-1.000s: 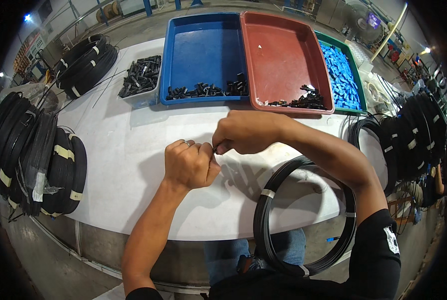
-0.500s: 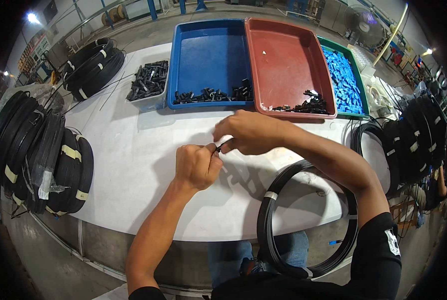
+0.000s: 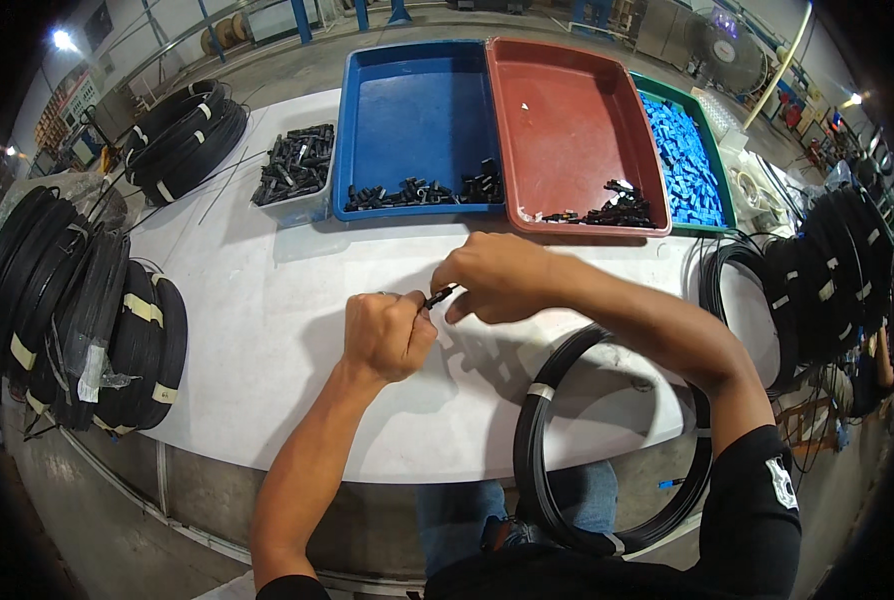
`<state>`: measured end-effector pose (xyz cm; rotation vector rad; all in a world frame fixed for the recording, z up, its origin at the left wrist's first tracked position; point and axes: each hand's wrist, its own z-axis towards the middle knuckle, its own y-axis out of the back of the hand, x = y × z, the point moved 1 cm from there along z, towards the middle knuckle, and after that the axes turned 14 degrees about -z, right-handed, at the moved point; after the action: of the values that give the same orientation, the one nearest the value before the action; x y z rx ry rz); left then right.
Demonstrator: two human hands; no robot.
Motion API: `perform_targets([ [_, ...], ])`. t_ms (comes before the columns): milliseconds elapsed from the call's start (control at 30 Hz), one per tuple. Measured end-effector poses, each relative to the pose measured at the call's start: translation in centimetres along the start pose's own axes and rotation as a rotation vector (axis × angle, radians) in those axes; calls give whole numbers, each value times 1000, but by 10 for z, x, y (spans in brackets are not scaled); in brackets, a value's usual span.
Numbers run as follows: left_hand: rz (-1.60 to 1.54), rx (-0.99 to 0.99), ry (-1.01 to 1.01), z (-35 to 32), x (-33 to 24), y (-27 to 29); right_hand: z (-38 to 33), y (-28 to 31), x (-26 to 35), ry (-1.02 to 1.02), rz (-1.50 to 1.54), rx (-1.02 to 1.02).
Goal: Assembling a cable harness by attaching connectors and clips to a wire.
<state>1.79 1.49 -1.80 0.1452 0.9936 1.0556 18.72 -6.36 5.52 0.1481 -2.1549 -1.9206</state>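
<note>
Across a white worktable (image 3: 247, 370), we are keeping taped black coils (image 3: 142, 350) at far left, with a clear bin (image 3: 307, 208) of black pieces (image 3: 297, 160) standing beside a blue tray (image 3: 417, 100). Nearer us, our left hand (image 3: 382, 335) is clenching one end of a small black part (image 3: 437, 298), which is jutting rightward from the fist above the table. Our right hand (image 3: 502, 275) is hovering by its free end, thumb and forefinger parted; whether either is touching it, we cannot tell. Compared with half a second ago, more of the part is showing, so our left hand seems to be bearing it largely alone. Farther right, a red tray (image 3: 577, 110), beyond a black cable coil (image 3: 530, 450) overhanging the table's edge, is adjoining a green tray (image 3: 725, 210) of blue pieces (image 3: 682, 160).
</note>
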Motion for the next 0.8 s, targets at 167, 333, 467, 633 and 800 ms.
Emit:
perform_targets([
  [167,269,-2,-318,4,-3,6,18,7,-12,169,95,354],
  [333,329,50,-373,6,-7,9,18,-15,-14,173,534,256],
  [467,276,7,-222,0,-9,3,10,-17,3,62,96,-112],
  [633,-209,-72,180,2,-7,-7,-8,-26,9,104,-262,-656],
  [800,-32,-40,40,-1,0,-6,1,-7,-6,10,39,-84],
])
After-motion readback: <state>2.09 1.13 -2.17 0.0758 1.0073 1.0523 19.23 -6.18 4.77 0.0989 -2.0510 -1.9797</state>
